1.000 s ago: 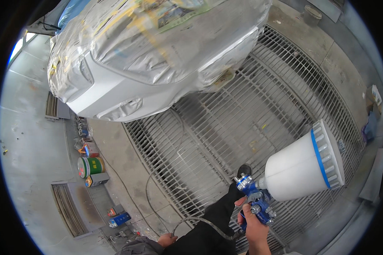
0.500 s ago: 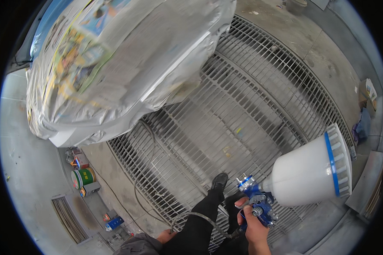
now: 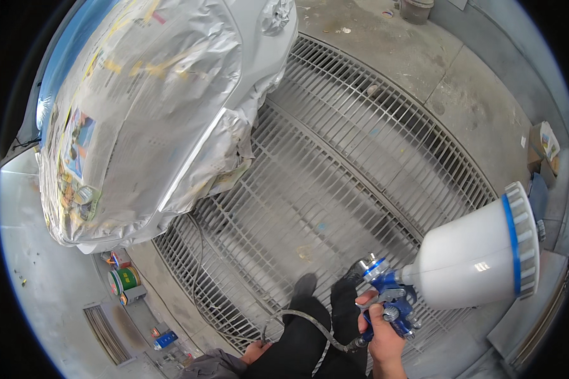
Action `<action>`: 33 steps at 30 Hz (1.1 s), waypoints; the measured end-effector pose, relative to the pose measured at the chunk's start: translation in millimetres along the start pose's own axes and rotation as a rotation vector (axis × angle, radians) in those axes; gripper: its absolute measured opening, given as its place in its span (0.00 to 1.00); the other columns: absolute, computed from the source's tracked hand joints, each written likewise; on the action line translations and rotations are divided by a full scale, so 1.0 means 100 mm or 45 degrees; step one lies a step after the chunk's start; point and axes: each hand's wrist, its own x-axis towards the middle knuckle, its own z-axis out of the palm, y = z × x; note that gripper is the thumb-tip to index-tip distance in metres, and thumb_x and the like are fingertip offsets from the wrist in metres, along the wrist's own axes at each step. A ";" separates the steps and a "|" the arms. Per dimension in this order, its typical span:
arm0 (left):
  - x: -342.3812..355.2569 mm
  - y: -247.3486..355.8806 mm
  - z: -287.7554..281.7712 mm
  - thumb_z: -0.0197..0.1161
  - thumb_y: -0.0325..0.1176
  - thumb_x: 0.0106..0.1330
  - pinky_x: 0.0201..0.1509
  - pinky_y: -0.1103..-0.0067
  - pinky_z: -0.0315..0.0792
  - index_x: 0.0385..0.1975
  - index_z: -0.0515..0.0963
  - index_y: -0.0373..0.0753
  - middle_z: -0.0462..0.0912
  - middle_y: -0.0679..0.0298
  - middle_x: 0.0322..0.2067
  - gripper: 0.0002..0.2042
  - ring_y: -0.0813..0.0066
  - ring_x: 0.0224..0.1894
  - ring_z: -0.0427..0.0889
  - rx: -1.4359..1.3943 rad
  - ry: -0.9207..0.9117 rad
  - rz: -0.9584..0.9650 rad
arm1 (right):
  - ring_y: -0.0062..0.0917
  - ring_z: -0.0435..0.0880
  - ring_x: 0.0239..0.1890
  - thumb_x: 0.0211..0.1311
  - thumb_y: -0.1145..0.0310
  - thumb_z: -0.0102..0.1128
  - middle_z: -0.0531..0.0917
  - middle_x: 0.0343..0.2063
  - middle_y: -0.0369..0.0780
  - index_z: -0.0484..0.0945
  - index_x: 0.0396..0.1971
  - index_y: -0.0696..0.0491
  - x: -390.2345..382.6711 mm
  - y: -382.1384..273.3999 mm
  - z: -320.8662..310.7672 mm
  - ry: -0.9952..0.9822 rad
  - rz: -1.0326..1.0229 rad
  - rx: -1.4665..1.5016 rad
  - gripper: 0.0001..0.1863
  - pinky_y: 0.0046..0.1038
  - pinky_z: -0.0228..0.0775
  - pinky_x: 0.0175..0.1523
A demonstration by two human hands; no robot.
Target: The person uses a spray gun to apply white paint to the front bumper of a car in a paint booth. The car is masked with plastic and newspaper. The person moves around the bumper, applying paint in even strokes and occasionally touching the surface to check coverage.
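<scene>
My right hand (image 3: 384,341) is wrapped round the handle of a blue and silver spray gun (image 3: 406,295), with fingers at its trigger. A large white paint cup (image 3: 468,259) with a blue ring sits on the gun, leaning right. From the handle's bottom a grey air hose (image 3: 313,317) loops left across my legs. My left hand (image 3: 256,350) is closed around the hose by my left thigh, partly hidden by the sleeve. Ahead on the left stands a vehicle body (image 3: 265,47), largely covered in newspaper and masking sheet (image 3: 152,120), apart from the gun.
Metal floor grating (image 3: 354,170) spreads under my feet and beside the vehicle. The hose trails over it on the left. A green can (image 3: 125,280) and small boxes (image 3: 165,340) stand along the left wall. A bucket (image 3: 416,9) is far off; a carton (image 3: 544,148) stands right.
My feet have stepped over the grating, and the vehicle has shifted left and lower in view, showing more of its bare panel. The gun stays in my right hand, the hose in my left.
</scene>
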 end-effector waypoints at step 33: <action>-0.03 5.44 1.04 0.61 0.60 0.70 0.51 0.63 0.78 0.42 0.84 0.33 0.89 0.46 0.39 0.29 0.52 0.45 0.88 -0.194 0.147 -0.149 | 0.13 0.75 0.27 0.76 0.63 0.61 0.81 0.27 0.30 0.85 0.46 0.52 4.56 -4.10 0.01 -0.538 0.495 -0.473 0.10 0.18 0.63 0.31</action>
